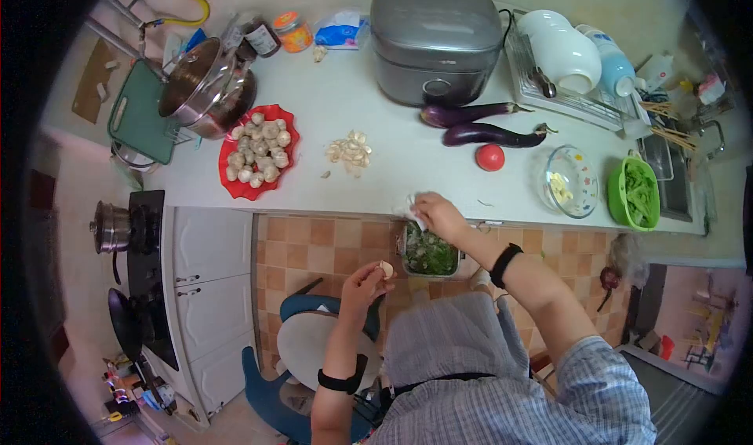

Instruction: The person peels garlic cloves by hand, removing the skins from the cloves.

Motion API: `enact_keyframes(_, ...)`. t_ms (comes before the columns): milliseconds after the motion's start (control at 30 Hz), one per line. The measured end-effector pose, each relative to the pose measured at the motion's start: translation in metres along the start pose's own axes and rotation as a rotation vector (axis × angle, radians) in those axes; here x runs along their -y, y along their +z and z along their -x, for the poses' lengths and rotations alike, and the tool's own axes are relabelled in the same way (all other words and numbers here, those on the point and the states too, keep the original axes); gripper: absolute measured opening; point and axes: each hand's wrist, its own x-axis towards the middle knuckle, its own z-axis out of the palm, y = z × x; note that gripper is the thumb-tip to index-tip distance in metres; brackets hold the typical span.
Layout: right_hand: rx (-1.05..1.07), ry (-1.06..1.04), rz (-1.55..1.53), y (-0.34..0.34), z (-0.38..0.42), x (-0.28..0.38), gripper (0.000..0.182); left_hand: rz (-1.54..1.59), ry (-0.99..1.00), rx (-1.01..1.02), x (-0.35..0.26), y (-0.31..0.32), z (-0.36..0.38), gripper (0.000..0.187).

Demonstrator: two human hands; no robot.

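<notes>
Orange floor tiles lie under the white counter point(439, 174). Nearest, left hand point(362, 282) pinches a pale peeled garlic clove point(386, 269) at its fingers' tips. Right hand point(439, 214) fingers close on thin white garlic skin point(409, 208) at the counter's front edge, above a green-filled bin point(429, 250). Farther in sits a peeled clove pile point(350, 150).

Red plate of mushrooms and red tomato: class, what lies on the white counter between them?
In the head view, a small pile of peeled garlic cloves lies there.

bin point(430, 250) partly hidden, scraps unclear
</notes>
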Motion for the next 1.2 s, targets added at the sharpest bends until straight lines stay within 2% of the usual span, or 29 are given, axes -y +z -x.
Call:
enact_keyframes(67, -0.023, -0.044, 0.011, -0.005, 0.005, 0.009, 0.012, 0.013, 0.001, -0.046, 0.0, -0.006, 0.003, 0.025)
enact_keyframes(167, -0.11, -0.058, 0.022, -0.01, -0.008, 0.006, 0.014, 0.091, 0.02, -0.004, 0.003, -0.014, 0.008, 0.024)
enact_keyframes(233, -0.114, 0.106, 0.086, -0.011, -0.03, 0.011, 0.016, 0.094, 0.017, 0.023, 0.002, -0.018, 0.009, 0.024)
enact_keyframes(433, -0.096, 0.078, 0.05, 0.046, -0.055, 0.031, 0.022, 0.083, 0.003, -0.07, 0.0, -0.022, 0.023, 0.026)
enact_keyframes(533, 0.104, -0.03, 0.012, 0.033, -0.03, 0.049, 0.025, 0.071, 0.012, -0.139, 0.0, -0.024, 0.022, 0.026)
enact_keyframes(567, 0.1, -0.02, 0.027, 0.021, -0.018, 0.05, 0.025, 0.073, 0.009, -0.121, 0.001, -0.026, 0.02, 0.026)
enact_keyframes(633, -0.192, 0.044, 0.034, -0.006, 0.009, 0.038, 0.024, 0.103, 0.016, -0.062, 0.003, -0.031, 0.017, 0.025)
enact_keyframes(700, -0.364, 0.422, -0.015, -0.033, 0.038, -0.005, 0.025, 0.103, 0.034, -0.06, 0.002, -0.029, 0.015, 0.025)
enact_keyframes(767, -0.518, 0.568, 0.073, -0.069, 0.062, -0.028, 0.026, 0.092, 0.052, -0.059, 0.002, -0.03, 0.012, 0.024)
enact_keyframes(867, -0.527, 0.671, 0.253, -0.078, 0.09, -0.06, 0.028, 0.074, 0.003, -0.066, 0.0, -0.028, 0.006, 0.024)
enact_keyframes(1000, -0.494, 0.581, 0.248, -0.046, 0.082, -0.027, 0.027, 0.114, 0.046, -0.045, -0.003, -0.027, 0.001, 0.025)
enact_keyframes(1067, -0.24, 0.319, 0.093, -0.036, 0.074, -0.003, 0.025, 0.147, 0.065, -0.022, -0.005, -0.025, -0.001, 0.025)
enact_keyframes(1100, -0.244, 0.317, 0.09, -0.037, 0.073, -0.002, 0.025, 0.151, 0.062, -0.014, -0.01, -0.021, 0.002, 0.025)
enact_keyframes(1200, -0.574, 0.423, 0.02, -0.049, 0.062, -0.009, 0.022, 0.133, 0.063, -0.003, -0.014, -0.02, 0.004, 0.025)
